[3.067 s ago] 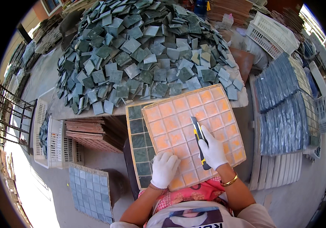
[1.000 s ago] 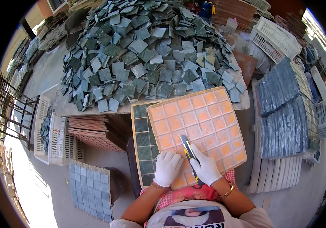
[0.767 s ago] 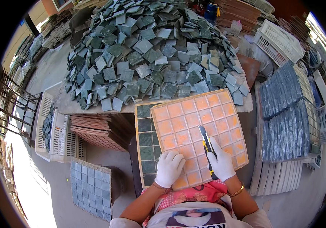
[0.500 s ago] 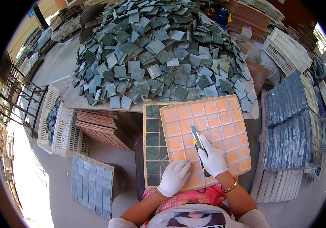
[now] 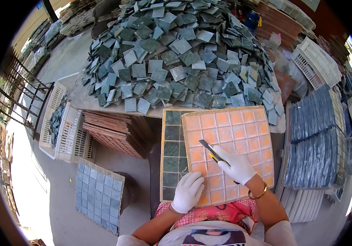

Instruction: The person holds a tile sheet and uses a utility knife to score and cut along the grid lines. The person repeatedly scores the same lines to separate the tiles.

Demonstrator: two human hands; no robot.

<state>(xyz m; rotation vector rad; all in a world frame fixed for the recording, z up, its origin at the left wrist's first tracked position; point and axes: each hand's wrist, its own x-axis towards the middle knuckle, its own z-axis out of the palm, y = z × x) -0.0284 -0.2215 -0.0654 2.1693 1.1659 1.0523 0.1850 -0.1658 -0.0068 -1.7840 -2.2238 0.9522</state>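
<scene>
My right hand, in a white glove, is closed around a utility knife with a black and yellow handle. Its blade points up and left, over an orange, square-gridded mould. My left hand, also gloved, lies on the mould's lower left part, its fingers side by side and slightly bent. Under the mould, a frame filled with dark green square tiles sticks out along the left. Mould and frame lie before me, above a pink checked cloth on my lap.
Ahead, loose green-grey tiles are heaped on a table. Left are white plastic crates, stacked reddish boards and a blue-grey tile sheet. Bundled tile sheets stand right, near another white crate.
The knife has swung so that its blade tilts further to the left, and my right hand has shifted a little right. My left hand still rests on the mould. The whole view has shifted slightly.
</scene>
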